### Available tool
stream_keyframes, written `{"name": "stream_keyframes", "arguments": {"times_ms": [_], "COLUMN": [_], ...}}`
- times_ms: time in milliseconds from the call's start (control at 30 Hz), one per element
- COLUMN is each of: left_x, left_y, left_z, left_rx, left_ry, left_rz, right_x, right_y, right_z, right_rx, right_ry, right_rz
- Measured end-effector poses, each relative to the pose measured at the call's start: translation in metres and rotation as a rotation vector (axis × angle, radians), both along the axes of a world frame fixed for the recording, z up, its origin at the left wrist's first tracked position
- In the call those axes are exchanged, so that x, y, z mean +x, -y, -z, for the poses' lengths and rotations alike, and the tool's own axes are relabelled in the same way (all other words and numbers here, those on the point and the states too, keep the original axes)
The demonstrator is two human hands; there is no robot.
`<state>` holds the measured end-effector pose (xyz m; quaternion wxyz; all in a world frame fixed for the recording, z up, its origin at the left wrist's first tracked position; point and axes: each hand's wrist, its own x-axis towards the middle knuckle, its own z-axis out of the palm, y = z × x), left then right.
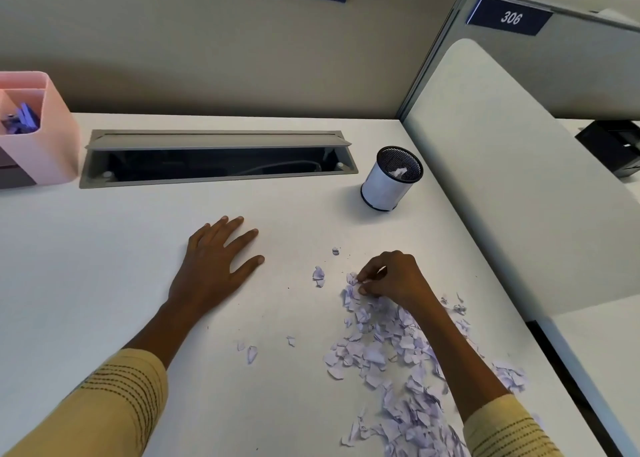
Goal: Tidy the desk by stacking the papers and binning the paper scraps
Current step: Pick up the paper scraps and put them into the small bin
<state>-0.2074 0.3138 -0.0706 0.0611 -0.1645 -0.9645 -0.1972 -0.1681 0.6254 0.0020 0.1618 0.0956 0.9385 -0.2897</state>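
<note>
A heap of torn pale-lilac paper scraps [388, 349] spreads over the right part of the white desk [104, 266]. My right hand [391, 278] is at the heap's far end, its fingers curled and pinching scraps. My left hand [218, 259] lies flat on the bare desk to the left, fingers spread, holding nothing. A small round bin [389, 179], white outside with a black mesh inside, stands upright beyond the heap, with a bit of white paper in it. A few stray scraps [252, 352] lie apart from the heap.
An open grey cable tray [214, 158] runs along the back of the desk. A pink organiser [38, 131] with purple bits stands at the far left. A pale divider panel [519, 165] borders the desk on the right.
</note>
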Motion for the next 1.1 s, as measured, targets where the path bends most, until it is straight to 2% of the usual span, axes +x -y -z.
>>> {"name": "stream_keyframes", "arguments": {"times_ms": [167,233,333,400,533,633,733,867,933,1100], "left_x": [0.001,0.001,0.000,0.000,0.000,0.000,-0.001,-0.001,0.000,0.000], "left_y": [-0.001,-0.001,0.000,0.000,0.000,0.000,-0.001,-0.001,-0.001,0.000], "left_z": [-0.001,-0.001,-0.001,0.000,-0.001,-0.001,-0.001,-0.002,-0.002,0.000], "left_rx": [0.008,0.003,0.005,0.008,0.016,0.014,0.019,0.015,0.004,-0.039], "left_ry": [-0.005,-0.005,-0.007,-0.005,-0.005,-0.005,-0.004,-0.010,-0.004,0.030], "left_rz": [-0.001,0.000,0.005,0.013,0.016,0.016,0.017,0.018,0.021,0.060], "right_x": [-0.003,-0.010,-0.032,-0.053,-0.095,-0.117,-0.125,-0.091,-0.052,0.053], "right_y": [-0.008,-0.015,-0.028,-0.037,-0.046,-0.047,-0.045,-0.015,0.018,0.100], "right_z": [-0.004,-0.015,-0.039,-0.056,-0.084,-0.086,-0.083,-0.068,-0.042,0.026], "right_rx": [-0.068,-0.159,-0.351,-0.406,-0.338,-0.232,-0.121,0.020,0.058,0.102], "right_ry": [-0.025,-0.070,-0.210,-0.353,-0.537,-0.528,-0.523,-0.822,-0.874,-0.659], "right_rz": [0.081,0.148,0.292,0.354,0.397,0.357,0.272,0.161,-0.075,-0.741]}}
